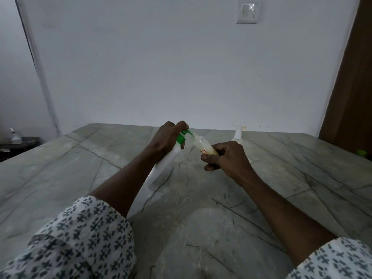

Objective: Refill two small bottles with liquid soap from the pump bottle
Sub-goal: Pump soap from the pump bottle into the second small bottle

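Note:
The white pump bottle (161, 168) with a green pump head leans toward me on the marble table. My left hand (167, 137) grips its neck, fingers pressing on the green pump. The green spout meets the open mouth of a small clear bottle (202, 144), which is tilted and holds pale yellow soap in its lower part. My right hand (225, 158) is closed around that small bottle's base. A second small bottle (237, 135) stands upright behind my right hand, near the wall, partly hidden.
The grey veined marble table (201, 218) fills the lower view and ends at a white wall. A green cap (361, 152) lies at the far right edge by a brown door. A dark side surface with a small white bottle (15, 135) sits at left.

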{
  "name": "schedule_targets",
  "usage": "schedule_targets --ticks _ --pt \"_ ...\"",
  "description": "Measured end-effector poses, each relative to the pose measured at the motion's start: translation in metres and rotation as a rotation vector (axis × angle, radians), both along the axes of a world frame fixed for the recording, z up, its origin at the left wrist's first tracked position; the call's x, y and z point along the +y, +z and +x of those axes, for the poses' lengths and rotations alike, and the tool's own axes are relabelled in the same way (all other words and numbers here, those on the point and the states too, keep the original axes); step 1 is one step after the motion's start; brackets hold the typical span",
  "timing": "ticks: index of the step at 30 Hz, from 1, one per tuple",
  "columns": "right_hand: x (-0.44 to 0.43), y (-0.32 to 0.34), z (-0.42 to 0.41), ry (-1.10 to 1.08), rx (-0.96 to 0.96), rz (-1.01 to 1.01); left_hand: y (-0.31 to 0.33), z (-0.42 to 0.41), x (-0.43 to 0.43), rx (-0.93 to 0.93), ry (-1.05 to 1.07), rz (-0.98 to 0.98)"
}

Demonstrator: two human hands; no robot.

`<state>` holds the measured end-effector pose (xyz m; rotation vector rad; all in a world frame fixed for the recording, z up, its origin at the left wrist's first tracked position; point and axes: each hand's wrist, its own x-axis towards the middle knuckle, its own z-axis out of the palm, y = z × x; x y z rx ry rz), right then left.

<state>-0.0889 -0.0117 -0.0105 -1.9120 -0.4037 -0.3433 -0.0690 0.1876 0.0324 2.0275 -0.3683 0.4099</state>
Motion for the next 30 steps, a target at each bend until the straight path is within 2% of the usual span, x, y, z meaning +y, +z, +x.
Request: schedule_targets --ticks 10,20,30 --pt "0.004 0.002 -0.005 -0.139 -0.162 -0.082 -0.001 0.003 0.001 -0.018 0.044 0.011" --pt "0.004 0.001 -0.003 -0.160 -0.128 -0.103 0.001 -0.003 0.000 0.031 -0.052 0.014" --pt "-0.006 0.003 -0.004 -0.086 -0.145 -0.087 0.006 -0.011 -0.002 0.071 -0.095 -0.048"
